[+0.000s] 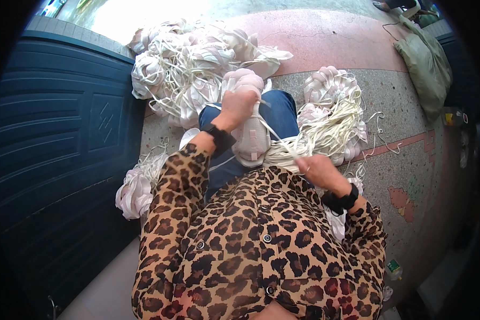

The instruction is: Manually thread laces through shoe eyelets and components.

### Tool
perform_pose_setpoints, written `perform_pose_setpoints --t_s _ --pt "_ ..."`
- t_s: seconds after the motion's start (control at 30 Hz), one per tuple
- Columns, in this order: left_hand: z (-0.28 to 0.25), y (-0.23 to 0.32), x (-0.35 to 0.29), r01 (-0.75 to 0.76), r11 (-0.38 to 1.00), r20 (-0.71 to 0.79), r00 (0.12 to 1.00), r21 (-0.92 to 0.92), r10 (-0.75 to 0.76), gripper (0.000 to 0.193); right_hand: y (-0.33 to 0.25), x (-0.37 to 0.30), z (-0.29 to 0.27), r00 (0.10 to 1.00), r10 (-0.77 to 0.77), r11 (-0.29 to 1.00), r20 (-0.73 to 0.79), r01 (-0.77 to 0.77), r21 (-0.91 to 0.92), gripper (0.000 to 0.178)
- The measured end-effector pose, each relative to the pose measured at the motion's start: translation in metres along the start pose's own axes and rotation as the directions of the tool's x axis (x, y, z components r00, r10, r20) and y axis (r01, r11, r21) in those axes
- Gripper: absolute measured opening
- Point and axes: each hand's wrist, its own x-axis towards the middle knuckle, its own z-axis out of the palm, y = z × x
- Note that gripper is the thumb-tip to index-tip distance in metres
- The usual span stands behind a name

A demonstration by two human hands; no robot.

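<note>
Across my lap, on blue jeans (280,109), lies a stacked bundle of white and pale pink shoe uppers (252,140). My left hand (240,108) is closed around the bundle's middle. A white lace (278,137) runs taut from the bundle, close to that hand, down to the right. Its lower end is pinched in my right hand (321,172), which is closed near my waist. Just beyond the right hand, a thick spread of loose white laces (325,133) trails from another bundle of uppers (332,85) on the floor.
A large heap of similar pieces with tangled laces (197,66) lies at the far left. A smaller pile (136,189) sits beside the dark blue door (58,122). To the far right stands a pale sack (418,66); a plastic bottle (393,269) is at the lower right.
</note>
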Motion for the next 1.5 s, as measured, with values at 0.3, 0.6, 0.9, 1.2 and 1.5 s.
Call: perform_pose_setpoints --t_s 0.3,0.6,0.9,1.2,1.5 --pt "-0.006 -0.023 -0.095 0.473 0.451 0.333 0.873 -0.757 -0.357 0.024 -0.015 0.112 -0.004 0.917 0.102 0.849 -0.385 0.121 0.514 0.029" --pt "0.014 -0.036 -0.093 0.411 0.625 0.130 0.886 -0.664 -0.445 0.028 -0.048 0.202 0.015 0.975 -0.181 0.982 -0.127 0.173 -0.076 0.023" --pt "0.010 -0.032 -0.079 0.313 0.803 -0.030 0.925 -0.508 -0.379 0.028 -0.043 0.214 0.031 0.980 0.031 0.972 -0.195 0.016 0.234 0.029" --pt "0.022 -0.039 -0.065 0.232 0.909 -0.102 0.954 -0.345 -0.282 0.024 -0.040 0.215 0.029 0.981 0.052 0.945 -0.189 0.013 0.325 0.029" --pt "0.011 -0.021 -0.058 0.153 0.979 -0.091 0.982 -0.131 -0.166 0.023 -0.038 0.216 0.030 0.974 0.041 0.951 -0.221 0.030 0.308 0.030"
